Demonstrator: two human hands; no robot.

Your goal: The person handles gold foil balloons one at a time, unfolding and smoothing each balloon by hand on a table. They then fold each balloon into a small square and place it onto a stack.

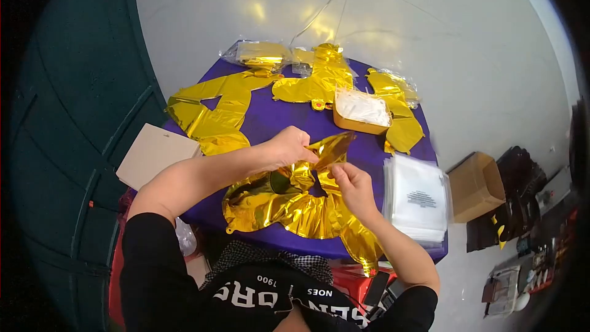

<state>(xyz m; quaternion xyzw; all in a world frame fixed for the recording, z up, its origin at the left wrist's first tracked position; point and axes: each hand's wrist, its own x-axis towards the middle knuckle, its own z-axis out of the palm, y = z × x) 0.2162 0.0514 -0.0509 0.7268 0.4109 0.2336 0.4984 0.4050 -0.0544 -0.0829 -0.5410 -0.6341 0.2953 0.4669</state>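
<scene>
A crumpled gold foil balloon (301,214) lies across the near part of the purple tablecloth (283,124), its lower right end hanging over the front edge. My left hand (292,149) is closed on a raised fold at the balloon's upper part. Just to the right, my right hand (354,188) pinches the foil between thumb and fingers. A dark gap shows in the foil between the two hands. Beyond them, flat gold foil balloons are spread out: one at left (212,110), one at the middle (322,77) and one at right (401,124).
A yellow tray (359,125) full of thin white straw-like sticks stands behind my right hand. Stacked clear plastic bags (418,193) lie at the right edge, a beige board (155,155) at the left. Packed gold foil (263,53) sits at the back. A cardboard box (476,187) is beyond the table.
</scene>
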